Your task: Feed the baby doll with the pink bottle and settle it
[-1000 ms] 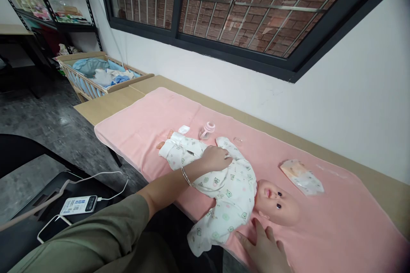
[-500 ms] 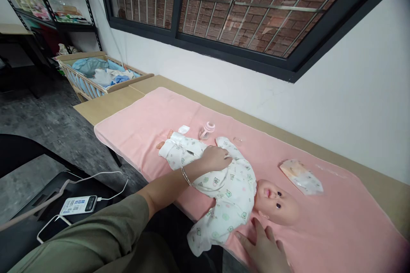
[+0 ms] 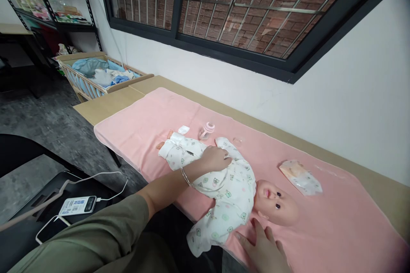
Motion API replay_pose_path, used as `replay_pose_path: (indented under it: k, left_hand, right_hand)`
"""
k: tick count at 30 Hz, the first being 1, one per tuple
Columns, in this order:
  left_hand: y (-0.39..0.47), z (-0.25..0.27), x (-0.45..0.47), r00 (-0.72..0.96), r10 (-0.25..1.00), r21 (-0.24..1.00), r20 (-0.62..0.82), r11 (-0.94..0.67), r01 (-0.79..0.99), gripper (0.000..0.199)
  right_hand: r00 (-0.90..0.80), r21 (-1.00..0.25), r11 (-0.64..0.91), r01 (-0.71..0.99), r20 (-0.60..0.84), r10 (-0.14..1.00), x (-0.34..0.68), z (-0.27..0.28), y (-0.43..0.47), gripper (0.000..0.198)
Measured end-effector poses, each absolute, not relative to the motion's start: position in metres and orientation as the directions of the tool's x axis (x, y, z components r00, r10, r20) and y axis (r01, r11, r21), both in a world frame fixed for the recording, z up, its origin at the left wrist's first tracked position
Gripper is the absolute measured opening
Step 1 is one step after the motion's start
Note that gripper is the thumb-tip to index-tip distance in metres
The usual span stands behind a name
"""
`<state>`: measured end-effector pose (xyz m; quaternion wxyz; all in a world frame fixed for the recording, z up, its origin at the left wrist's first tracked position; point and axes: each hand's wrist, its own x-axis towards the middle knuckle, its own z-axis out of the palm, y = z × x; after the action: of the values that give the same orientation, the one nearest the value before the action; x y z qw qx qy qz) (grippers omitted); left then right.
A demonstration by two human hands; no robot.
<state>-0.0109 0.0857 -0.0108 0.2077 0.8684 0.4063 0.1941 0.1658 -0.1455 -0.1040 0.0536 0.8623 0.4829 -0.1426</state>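
The doll [image 3: 238, 183] lies between my hands: left hand [image 3: 216, 158] curled on its front, grip contents I cannot tell; right hand [image 3: 264, 248] spread, seemingly empty, beside its head [image 3: 278, 207]. Probably light, soft-clothed, firm-headed; best supported under head and back.

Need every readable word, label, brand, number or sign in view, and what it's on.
No text is legible.
White device at lower left: blue and dark printed marks, too small and blurred to read.
Packet: faint markings, too blurred to tell whether they are words.
Doll's outfit: small printed figures, no words I can make out.
Bottle: nothing readable.
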Motion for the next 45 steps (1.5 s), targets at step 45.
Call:
replay_pose_path:
  k: [45]
  left_hand:
    - [0.088, -0.014, -0.009, 0.598, 0.779, 0.509, 0.191, -0.599, 0.618, 0.032]
  right_hand:
    - [0.498, -0.061, -0.535, 0.842, -0.293, 0.816, 0.172, -0.115, -0.147, 0.083]
